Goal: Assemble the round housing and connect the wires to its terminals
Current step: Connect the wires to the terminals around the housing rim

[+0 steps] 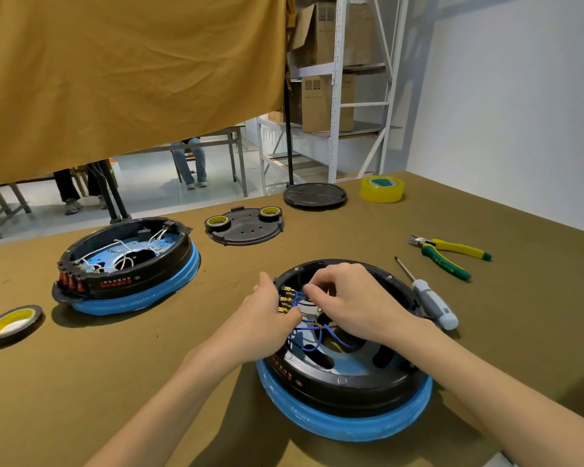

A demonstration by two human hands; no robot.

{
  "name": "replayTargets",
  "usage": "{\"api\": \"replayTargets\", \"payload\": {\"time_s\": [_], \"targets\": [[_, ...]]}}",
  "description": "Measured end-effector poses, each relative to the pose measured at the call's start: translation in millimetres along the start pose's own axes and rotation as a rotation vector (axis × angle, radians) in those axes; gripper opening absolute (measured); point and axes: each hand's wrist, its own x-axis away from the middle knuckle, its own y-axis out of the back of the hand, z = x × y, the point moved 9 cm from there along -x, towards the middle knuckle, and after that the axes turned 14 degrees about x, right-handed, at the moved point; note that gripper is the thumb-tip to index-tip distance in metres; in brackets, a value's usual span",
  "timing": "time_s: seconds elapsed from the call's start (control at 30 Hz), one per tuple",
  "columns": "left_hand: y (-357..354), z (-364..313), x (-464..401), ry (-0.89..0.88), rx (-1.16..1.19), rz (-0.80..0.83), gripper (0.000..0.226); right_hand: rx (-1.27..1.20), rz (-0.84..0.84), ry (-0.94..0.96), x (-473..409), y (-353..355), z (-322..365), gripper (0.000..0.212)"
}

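Olive-cloth bench (149, 358); round housing (344, 375) near front, open; left hand (267, 318) curled at brass terminals (285, 299); right hand (348, 298) pinching blue wires (312, 335); wiring step; next probably seating lead on post.

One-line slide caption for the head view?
Both hands, left and right, work blue wires at brass terminals inside the near round housing.

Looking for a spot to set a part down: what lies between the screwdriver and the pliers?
Nothing: in the head view, only bare table cloth separates the screwdriver from the pliers.
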Motion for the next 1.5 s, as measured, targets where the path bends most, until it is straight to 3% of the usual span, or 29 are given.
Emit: {"api": "replayTargets", "payload": {"time_s": [0.07, 0.17, 0.33, 0.7, 0.9, 1.03, 1.17, 1.23, 1.3, 1.4, 1.5], "targets": [[-1.0, 4.1, -2.5, 0.014, 0.016, 0.004, 0.077, 0.001, 0.002, -0.002, -0.3, 0.0, -0.1, 0.023], [-1.6, 3.4, -2.8, 0.014, 0.01, 0.021, 0.07, -0.007, 0.004, 0.001, -0.1, 0.4, -0.1, 0.023], [7.1, -10.7, -5.0, -0.069, -0.035, -0.057, 0.022, -0.012, -0.006, 0.006, 0.4, 2.7, 1.1, 0.026], [1.2, -8.0, -13.2, -0.024, -0.123, -0.04, 0.023, -0.019, -0.051, 0.0, 0.7, 9.1, -4.9, 0.011], [7.5, -20.0, -14.1, -0.077, -0.186, -0.086, 0.038, -0.057, -0.039, -0.002, 2.0, 7.9, -6.6, 0.012], [1.2, -16.7, -16.6, -0.074, -0.199, -0.071, 0.019, -0.095, -0.03, -0.023, 2.2, 7.3, -12.2, 0.011], [-2.9, -26.2, -10.2, -0.214, -0.14, -0.039, 0.053, -0.259, -0.096, -0.116, 1.7, 26.3, -26.6, 0.017], [-2.3, -32.4, -7.6, -0.247, -0.163, -0.066, 0.036, -0.237, -0.223, -0.162, 8.3, 48.1, -39.2, 0.019], [0.8, -33.8, -8.8, -0.247, -0.126, -0.104, 0.016, -0.06, -0.29, -0.219, 17.4, 62.1, -53.7, 0.015], [3.5, -36.3, -9.3, -0.282, -0.05, -0.11, 0.014, 0.201, -0.104, -0.35, 27.0, 51.5, -81.0, 0.024], [6.9, -35.0, -11.9, -0.297, -0.023, -0.126, 0.016, 0.121, 0.026, -0.403, 28.8, 31.4, -94.5, 0.021]]}}
